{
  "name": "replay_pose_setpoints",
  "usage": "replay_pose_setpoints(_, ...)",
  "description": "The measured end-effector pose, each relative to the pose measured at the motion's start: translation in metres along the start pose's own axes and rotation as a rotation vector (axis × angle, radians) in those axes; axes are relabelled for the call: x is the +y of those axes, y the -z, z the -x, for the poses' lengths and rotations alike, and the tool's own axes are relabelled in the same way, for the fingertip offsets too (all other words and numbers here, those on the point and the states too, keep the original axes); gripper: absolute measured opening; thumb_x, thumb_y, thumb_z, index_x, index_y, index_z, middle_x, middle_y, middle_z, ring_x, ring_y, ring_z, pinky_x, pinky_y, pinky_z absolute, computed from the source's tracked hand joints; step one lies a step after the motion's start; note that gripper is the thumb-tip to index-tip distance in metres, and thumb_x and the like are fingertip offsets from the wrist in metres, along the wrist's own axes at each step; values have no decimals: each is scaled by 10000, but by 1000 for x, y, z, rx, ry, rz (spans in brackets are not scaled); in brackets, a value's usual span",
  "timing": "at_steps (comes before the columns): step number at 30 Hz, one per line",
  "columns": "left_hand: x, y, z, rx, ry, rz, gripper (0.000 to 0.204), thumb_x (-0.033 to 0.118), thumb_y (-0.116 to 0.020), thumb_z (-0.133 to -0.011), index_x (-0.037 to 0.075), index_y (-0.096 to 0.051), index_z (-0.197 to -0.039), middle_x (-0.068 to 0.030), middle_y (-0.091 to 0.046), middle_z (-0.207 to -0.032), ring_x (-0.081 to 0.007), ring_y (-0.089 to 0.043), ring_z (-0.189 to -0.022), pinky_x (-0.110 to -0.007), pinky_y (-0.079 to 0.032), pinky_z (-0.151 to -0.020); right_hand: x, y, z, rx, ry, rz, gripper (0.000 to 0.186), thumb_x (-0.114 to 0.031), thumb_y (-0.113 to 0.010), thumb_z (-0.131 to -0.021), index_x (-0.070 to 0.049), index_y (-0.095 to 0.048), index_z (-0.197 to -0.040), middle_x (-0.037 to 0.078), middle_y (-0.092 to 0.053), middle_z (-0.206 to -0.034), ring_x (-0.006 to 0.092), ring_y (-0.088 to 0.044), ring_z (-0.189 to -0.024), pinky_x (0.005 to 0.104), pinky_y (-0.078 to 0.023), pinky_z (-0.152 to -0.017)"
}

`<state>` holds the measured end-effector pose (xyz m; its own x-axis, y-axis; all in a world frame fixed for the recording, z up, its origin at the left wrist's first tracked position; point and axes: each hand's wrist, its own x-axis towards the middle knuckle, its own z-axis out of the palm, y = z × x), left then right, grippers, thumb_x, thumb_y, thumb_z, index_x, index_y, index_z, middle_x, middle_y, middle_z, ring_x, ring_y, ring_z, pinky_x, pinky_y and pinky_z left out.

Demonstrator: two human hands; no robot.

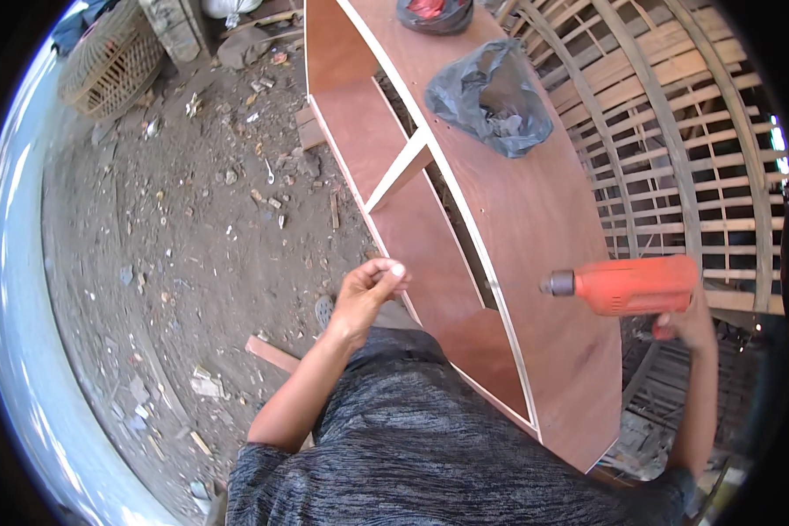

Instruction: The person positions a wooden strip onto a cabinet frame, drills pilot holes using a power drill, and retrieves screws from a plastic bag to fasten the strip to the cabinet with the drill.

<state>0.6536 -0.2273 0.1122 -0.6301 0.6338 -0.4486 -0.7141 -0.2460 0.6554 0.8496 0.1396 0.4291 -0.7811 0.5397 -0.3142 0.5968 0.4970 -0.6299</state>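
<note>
My right hand (694, 323) is wrapped round the handle of an orange power drill (636, 286), held up over the right side of a plywood cabinet-like frame (535, 228). The drill's dark chuck points left, and I cannot tell whether a bit is in it. Over the frame's near left edge, my left hand (368, 296) is closed, thumb pressed to the curled fingers. Whatever it pinches is too small or hidden to name. The frame has open compartments, split by a pale cross divider (401, 168).
A dark plastic bag (491, 98) lies open on the plywood, and another bag (436, 12) with something red sits beyond it. Slatted bamboo (649, 131) stands on the right. Scraps and a wrench (270, 171) litter the dirt floor, with a wicker basket (114, 61) far left.
</note>
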Motion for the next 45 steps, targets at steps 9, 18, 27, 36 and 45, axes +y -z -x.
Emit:
replay_pose_setpoints(9, -8, -68, -4, -26, 90, 398, 165, 207, -623, -981, 132, -625, -1128, 28, -686, -1060, -69, -648, -934, -259, -533, -870, 58, -110, 145, 345, -18, -296, 827, -346, -925, -662, 42, -466, -1230, 129, -608, -1166, 212, -641, -1026, 357, -546, -887)
replay_pose_setpoints(18, -46, -118, 12, -56, 207, 467, 197, 362, -655, -946, 172, -600, -947, 39, -680, -1096, -64, -650, -938, -277, -532, -925, 101, -99, 172, 375, 292, -249, 797, -388, -899, -705, 79, -502, -1215, 115, -627, -1098, 182, -633, -974, 323, -500, -874)
replay_pose_setpoints(27, -109, -185, 35, -75, 138, 491, 302, 353, -619, -963, 88, -609, -1108, -2, -674, -1169, -86, -653, -1013, -283, -530, -994, 175, -55, 177, 353, 211, -301, 734, -408, -856, -760, 68, -520, -1208, 98, -643, -1027, 145, -648, -859, 282, -527, -755)
replay_pose_setpoints(36, -142, -215, 47, -1, 93, 526, 335, 349, -590, -981, 69, -589, -1166, -18, -655, -1187, -106, -639, -1081, -284, -536, -987, 222, -33, 170, 247, 269, -329, 776, -474, -841, -757, 66, -524, -1215, 103, -637, -1009, 157, -644, -852, 303, -524, -753)
replay_pose_setpoints(45, -158, -226, 58, 28, 49, 595, 249, 277, -595, -987, 71, -582, -1127, -63, -652, -1201, -114, -655, -1056, -276, -562, -956, 252, -26, 170, 219, 290, -343, 781, -477, -838, -760, 67, -526, -1225, 103, -637, -1035, 164, -642, -879, 303, -517, -778)
